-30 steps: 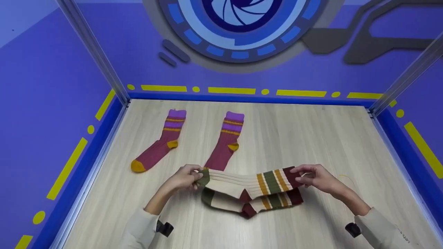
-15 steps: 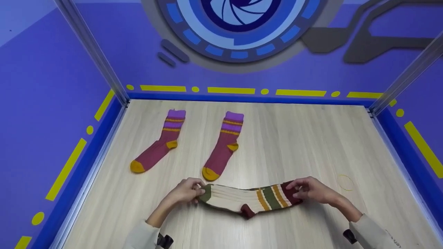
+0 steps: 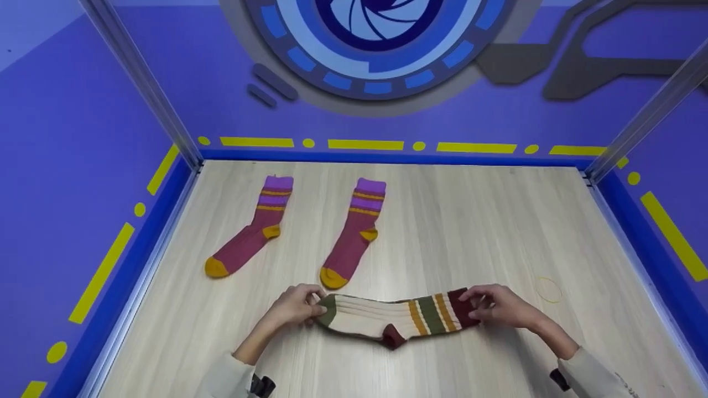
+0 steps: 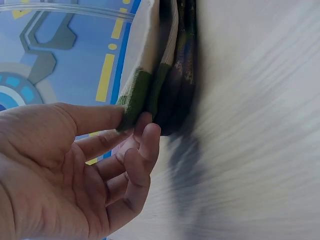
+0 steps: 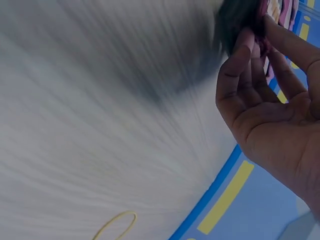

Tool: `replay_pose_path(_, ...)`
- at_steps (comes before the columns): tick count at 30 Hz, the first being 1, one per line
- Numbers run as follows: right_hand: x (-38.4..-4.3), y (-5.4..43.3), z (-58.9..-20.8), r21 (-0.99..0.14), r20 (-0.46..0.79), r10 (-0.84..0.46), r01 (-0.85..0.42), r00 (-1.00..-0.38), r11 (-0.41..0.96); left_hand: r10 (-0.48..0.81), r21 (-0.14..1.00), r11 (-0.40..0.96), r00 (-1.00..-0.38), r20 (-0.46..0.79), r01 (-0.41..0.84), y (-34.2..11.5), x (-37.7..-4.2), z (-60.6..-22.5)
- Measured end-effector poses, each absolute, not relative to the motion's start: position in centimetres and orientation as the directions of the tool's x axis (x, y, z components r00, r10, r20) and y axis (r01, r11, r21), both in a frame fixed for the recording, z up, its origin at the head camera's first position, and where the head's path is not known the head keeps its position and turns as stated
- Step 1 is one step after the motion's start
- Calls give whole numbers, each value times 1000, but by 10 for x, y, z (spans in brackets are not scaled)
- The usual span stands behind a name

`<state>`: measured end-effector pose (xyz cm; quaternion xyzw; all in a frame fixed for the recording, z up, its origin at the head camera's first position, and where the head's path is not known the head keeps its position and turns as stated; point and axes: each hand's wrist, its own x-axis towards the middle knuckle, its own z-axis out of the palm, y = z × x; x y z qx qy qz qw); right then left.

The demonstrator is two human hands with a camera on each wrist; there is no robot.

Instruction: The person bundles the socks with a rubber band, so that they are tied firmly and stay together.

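A cream sock (image 3: 365, 316) with a green toe, maroon heel and striped cuff lies sideways over a matching sock, whose dark edge shows beneath. My left hand (image 3: 296, 305) pinches the green toe (image 4: 134, 97) between thumb and fingers. At the other end, my right hand (image 3: 504, 305) holds the maroon cuff (image 3: 462, 305), with the thumb on the near side. In the left wrist view several fabric layers hang side by side at the toe. The cuff is dark and partly cut off in the right wrist view, around my right fingertips (image 5: 245, 37).
Two maroon socks with purple cuffs, a left one (image 3: 249, 226) and a right one (image 3: 354, 232), lie farther back on the wooden table (image 3: 470, 221). A thin yellow rubber band (image 3: 548, 290) lies to the right. Blue walls (image 3: 343, 124) enclose the back and sides.
Both hands have come down towards me, laying the upper cream sock over its match. The toe of the right maroon sock and the rubber band have come into full view.
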<state>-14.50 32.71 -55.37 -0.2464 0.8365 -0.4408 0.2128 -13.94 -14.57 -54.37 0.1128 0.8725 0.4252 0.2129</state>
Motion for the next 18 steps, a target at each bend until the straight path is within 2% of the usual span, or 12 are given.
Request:
replay_pose_path(8,-146,327,-551,-809,-59,-548,-282,-834,516,354,755,652,-909,-219,72,-145,-139,-546)
replay_pose_path(18,-147,325,-557,-788,-106,-555,-271,-825,553,363,770,636,-900,-243,49,-144,-139,-551)
